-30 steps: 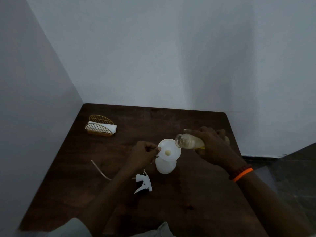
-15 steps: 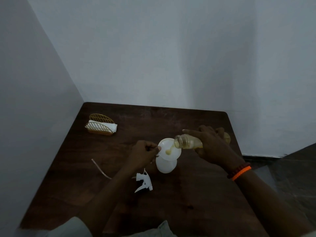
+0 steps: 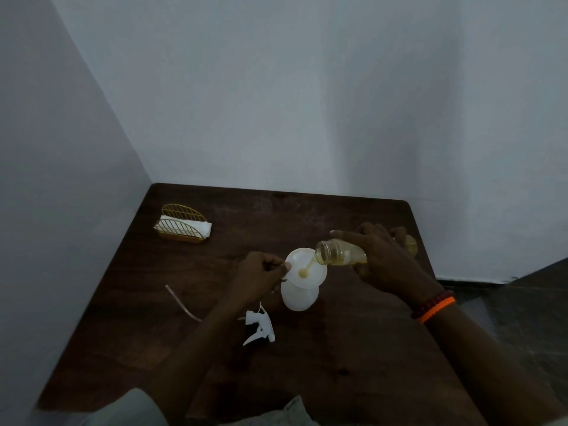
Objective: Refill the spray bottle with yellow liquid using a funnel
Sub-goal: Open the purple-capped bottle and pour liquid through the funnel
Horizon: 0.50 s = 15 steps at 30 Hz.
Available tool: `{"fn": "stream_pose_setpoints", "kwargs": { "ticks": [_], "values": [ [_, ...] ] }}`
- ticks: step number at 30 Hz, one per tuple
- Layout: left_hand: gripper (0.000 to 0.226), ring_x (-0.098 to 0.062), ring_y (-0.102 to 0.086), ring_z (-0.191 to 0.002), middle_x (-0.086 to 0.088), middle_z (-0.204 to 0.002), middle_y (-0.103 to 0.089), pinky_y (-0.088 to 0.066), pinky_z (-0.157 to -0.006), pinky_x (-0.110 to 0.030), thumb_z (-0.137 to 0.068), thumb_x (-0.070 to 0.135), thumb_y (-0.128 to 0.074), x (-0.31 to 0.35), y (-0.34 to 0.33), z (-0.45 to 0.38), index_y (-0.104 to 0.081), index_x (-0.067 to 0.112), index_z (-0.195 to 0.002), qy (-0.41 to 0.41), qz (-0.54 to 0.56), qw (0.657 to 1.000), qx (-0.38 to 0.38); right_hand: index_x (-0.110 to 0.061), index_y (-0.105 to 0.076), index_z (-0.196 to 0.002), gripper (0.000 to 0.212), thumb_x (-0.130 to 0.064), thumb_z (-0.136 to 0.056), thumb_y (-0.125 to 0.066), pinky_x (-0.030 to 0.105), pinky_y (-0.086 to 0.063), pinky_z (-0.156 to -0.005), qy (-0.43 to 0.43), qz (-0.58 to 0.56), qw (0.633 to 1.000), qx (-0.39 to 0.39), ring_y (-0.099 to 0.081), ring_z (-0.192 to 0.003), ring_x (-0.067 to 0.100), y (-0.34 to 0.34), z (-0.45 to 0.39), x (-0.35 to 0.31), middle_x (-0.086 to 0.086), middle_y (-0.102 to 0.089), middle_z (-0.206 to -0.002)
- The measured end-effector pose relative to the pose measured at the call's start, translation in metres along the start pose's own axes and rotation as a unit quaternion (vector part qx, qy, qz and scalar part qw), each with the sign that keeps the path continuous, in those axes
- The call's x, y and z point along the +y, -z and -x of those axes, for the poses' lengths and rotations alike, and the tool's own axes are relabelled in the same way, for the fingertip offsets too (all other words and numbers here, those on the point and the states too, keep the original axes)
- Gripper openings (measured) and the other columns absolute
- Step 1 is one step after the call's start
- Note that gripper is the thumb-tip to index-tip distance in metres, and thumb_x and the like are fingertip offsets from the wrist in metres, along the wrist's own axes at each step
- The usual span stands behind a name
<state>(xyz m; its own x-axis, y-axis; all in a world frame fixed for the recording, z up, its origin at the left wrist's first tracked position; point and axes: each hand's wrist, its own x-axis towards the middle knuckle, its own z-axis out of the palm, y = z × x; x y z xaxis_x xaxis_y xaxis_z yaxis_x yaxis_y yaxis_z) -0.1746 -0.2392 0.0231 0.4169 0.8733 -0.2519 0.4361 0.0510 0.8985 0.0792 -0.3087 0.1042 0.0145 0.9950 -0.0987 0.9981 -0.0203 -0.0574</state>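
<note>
Apparently right hand (image 3: 387, 262) tips bottle (image 3: 338, 255) over funnel (image 3: 305, 269).

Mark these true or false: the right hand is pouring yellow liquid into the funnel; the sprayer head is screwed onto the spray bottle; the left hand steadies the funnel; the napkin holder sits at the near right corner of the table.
1. The right hand tips a bottle of yellow liquid into the funnel. True.
2. The sprayer head is screwed onto the spray bottle. False: it lies loose on the table.
3. The left hand steadies the funnel by its rim. True.
4. The napkin holder sits near right. False: far left.
</note>
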Motion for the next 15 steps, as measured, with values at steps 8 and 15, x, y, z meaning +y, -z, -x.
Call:
{"fn": "stream_pose_setpoints", "kwargs": {
  "ticks": [8, 15],
  "values": [
    [0.018, -0.012, -0.064, -0.057, -0.007, -0.08, -0.076, -0.055, -0.056, -0.024, -0.094, 0.03, -0.066, -0.001, 0.0003, -0.0014, -0.077, 0.016, -0.096, -0.001, -0.001, 1.0, -0.002, -0.051, -0.031, -0.148, 0.073, -0.032, -0.088, -0.068, 0.048, -0.024, -0.105, 0.004, -0.006, 1.0, 0.005, -0.043, -0.121, 0.018, 0.0016, -0.0005, 0.0013, -0.003, -0.047, -0.124],
    [0.017, -0.014, -0.065, -0.059, -0.006, -0.078, -0.076, -0.054, -0.057, -0.026, -0.094, 0.03, -0.067, -0.0008, -0.0008, -0.0019, -0.078, 0.018, -0.094, 0.005, 0.008, 1.0, -0.003, -0.05, -0.036, -0.147, 0.072, -0.03, -0.086, -0.069, 0.048, -0.023, -0.103, 0.006, -0.018, 1.0, 0.017, -0.044, -0.12, 0.017, 0.0003, -0.0016, 0.003, -0.004, -0.048, -0.121]
  ]
}}
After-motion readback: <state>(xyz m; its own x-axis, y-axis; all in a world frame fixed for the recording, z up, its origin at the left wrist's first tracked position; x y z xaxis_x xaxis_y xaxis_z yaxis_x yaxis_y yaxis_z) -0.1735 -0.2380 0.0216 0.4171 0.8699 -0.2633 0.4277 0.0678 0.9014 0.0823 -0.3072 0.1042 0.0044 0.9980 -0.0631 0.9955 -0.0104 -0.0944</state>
